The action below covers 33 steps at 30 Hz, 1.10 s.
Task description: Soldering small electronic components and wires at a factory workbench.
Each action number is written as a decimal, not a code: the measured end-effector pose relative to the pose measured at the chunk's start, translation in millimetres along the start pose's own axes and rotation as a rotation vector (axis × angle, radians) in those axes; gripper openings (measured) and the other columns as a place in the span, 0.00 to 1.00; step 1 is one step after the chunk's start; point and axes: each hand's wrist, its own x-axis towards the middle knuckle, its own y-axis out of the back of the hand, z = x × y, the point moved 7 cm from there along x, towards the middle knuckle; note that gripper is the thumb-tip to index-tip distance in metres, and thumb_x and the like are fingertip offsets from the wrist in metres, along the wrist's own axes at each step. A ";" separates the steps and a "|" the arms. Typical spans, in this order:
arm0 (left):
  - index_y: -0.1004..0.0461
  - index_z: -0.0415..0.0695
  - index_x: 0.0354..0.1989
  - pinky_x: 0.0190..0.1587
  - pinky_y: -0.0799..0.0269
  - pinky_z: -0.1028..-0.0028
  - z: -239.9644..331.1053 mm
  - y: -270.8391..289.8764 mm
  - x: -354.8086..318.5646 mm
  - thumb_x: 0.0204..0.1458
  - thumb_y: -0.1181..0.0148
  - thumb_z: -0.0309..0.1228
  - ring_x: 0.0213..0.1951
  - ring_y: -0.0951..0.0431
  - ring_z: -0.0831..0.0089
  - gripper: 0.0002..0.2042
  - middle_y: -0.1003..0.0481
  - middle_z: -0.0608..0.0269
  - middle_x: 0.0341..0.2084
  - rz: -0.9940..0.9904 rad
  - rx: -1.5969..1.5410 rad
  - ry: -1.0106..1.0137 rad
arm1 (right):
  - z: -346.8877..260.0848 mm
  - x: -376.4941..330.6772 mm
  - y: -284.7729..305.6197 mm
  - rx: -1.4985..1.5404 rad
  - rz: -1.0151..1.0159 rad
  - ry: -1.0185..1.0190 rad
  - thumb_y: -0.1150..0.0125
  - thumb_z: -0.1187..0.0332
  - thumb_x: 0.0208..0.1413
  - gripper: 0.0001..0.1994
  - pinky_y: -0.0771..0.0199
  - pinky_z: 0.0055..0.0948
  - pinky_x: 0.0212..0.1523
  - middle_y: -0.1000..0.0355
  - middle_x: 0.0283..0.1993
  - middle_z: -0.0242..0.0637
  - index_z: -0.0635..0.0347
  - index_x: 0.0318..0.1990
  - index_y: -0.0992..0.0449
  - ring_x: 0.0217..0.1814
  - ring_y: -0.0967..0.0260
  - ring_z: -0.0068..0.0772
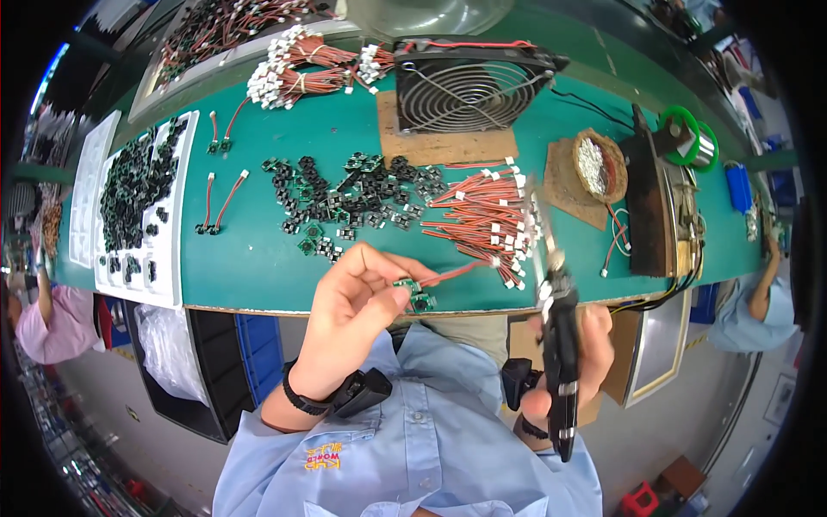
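Note:
My left hand (pixel 346 303) is closed in a pinch on a small green circuit board (pixel 421 302) just over the table's front edge. From the board, a short red wire lead (pixel 457 273) runs right toward a pile of wire leads (pixel 478 207) with white connectors. My right hand (pixel 596 349) grips a black-handled soldering iron (pixel 562 345), its metal end pointing up and blurred by motion. The iron is right of the board and apart from it. Beyond my left hand lies a loose heap of small black-and-green boards (pixel 345 191).
Bundled leads (pixel 301 69) and a black fan (pixel 474 90) stand at the back. A white tray (pixel 179 250) of small parts sits left. Rightward are a round dish (pixel 600 165), a dark box (pixel 648 207) with cables, and a green spool (pixel 685 129). Other people sit at both sides.

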 end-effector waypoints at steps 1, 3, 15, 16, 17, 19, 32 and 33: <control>0.38 0.40 0.32 0.36 0.34 0.77 1.0 4.3 1.8 0.47 0.48 0.23 0.34 0.29 0.75 0.06 0.27 0.50 0.35 0.033 0.040 -0.026 | 0.0 -3.3 1.3 0.004 -0.013 0.009 0.38 0.49 0.45 0.30 0.41 0.40 0.48 0.29 0.27 0.33 0.59 0.49 0.38 0.30 0.32 0.28; 0.38 0.40 0.32 0.38 0.34 0.77 1.6 8.8 2.6 0.48 0.49 0.21 0.36 0.29 0.76 0.06 0.27 0.50 0.36 0.032 0.042 -0.033 | -4.3 -8.2 -4.1 0.000 -0.145 0.089 0.31 0.55 0.37 0.25 0.46 0.36 0.44 0.29 0.27 0.28 0.55 0.44 0.30 0.27 0.33 0.26; 0.39 0.40 0.32 0.41 0.32 0.75 4.2 8.3 3.3 0.47 0.50 0.20 0.38 0.27 0.74 0.06 0.27 0.51 0.36 0.043 0.128 -0.115 | -14.0 -14.5 -18.2 0.051 -0.280 0.178 0.30 0.64 0.32 0.19 0.48 0.31 0.42 0.30 0.22 0.22 0.50 0.37 0.23 0.23 0.33 0.20; 0.39 0.40 0.32 0.42 0.32 0.74 4.1 8.2 3.1 0.47 0.50 0.20 0.39 0.27 0.73 0.06 0.27 0.50 0.36 0.041 0.127 -0.116 | -13.7 -14.7 -17.8 0.054 -0.267 0.178 0.30 0.64 0.32 0.19 0.47 0.31 0.42 0.29 0.23 0.22 0.50 0.37 0.23 0.23 0.33 0.20; 0.39 0.40 0.32 0.44 0.32 0.73 4.0 8.0 2.9 0.47 0.50 0.20 0.39 0.27 0.72 0.06 0.27 0.50 0.36 0.039 0.126 -0.118 | -13.7 -14.8 -17.8 0.055 -0.268 0.179 0.30 0.64 0.32 0.19 0.47 0.31 0.42 0.29 0.23 0.22 0.50 0.37 0.23 0.23 0.33 0.20; 0.39 0.40 0.32 0.44 0.33 0.73 3.7 7.7 2.7 0.48 0.50 0.20 0.40 0.27 0.72 0.06 0.27 0.50 0.36 0.040 0.123 -0.116 | -13.1 -15.4 -18.2 0.056 -0.286 0.170 0.30 0.64 0.32 0.19 0.47 0.31 0.42 0.29 0.23 0.22 0.50 0.38 0.24 0.23 0.33 0.20; 0.39 0.40 0.32 0.45 0.33 0.72 2.0 5.5 1.9 0.48 0.50 0.20 0.40 0.27 0.72 0.06 0.27 0.50 0.37 0.012 0.142 -0.108 | -11.9 -16.8 -18.9 0.060 -0.286 0.160 0.31 0.64 0.34 0.18 0.48 0.30 0.42 0.29 0.23 0.23 0.51 0.38 0.24 0.23 0.33 0.21; 0.39 0.40 0.32 0.45 0.33 0.72 2.0 5.3 1.8 0.48 0.50 0.20 0.40 0.28 0.72 0.06 0.27 0.50 0.37 0.011 0.146 -0.107 | -11.5 -16.7 -19.2 0.061 -0.287 0.161 0.31 0.64 0.34 0.18 0.48 0.30 0.42 0.29 0.23 0.23 0.51 0.38 0.24 0.23 0.33 0.21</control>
